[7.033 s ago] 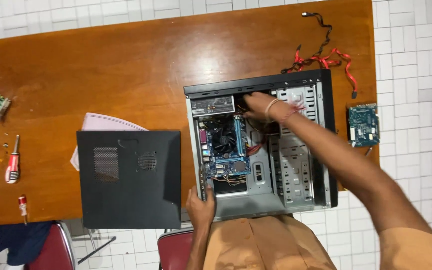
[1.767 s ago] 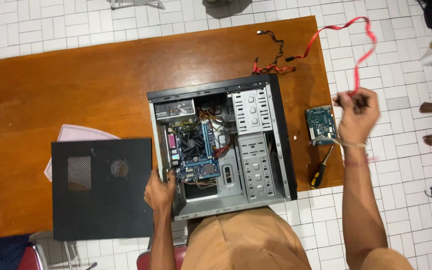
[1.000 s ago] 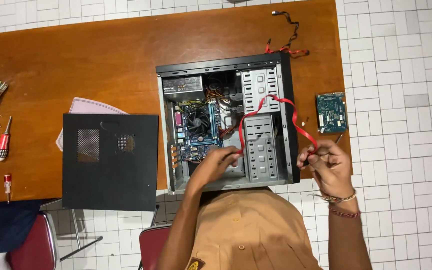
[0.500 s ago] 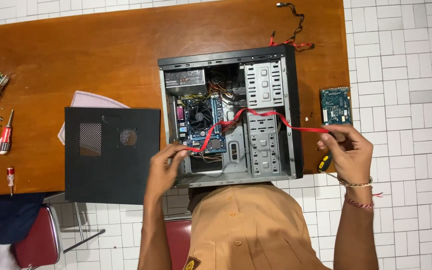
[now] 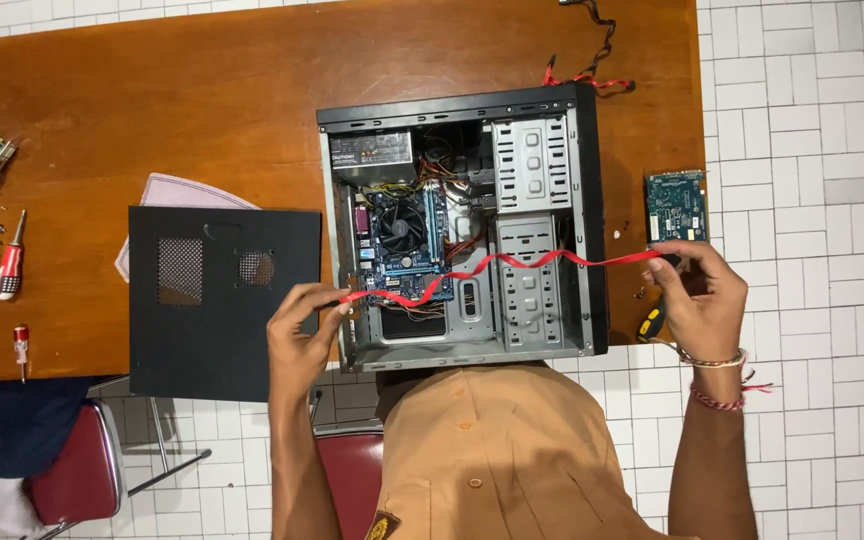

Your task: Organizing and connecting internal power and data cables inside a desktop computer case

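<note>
While both hands are pinching shut:
Left hand [image 5: 302, 335]: gripping one end of the flat red ribbon cable [image 5: 497, 270].
Right hand [image 5: 707, 305]: clamping the other end.
Cable: stretching across the open black computer case [image 5: 587, 200].

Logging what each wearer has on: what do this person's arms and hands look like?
Both forearms are bare, no gloves. The right hand has a thin pale bangle and a red string bracelet at the wrist; the left hand wears nothing. An orange-tan buttoned shirt covers the torso.
</note>
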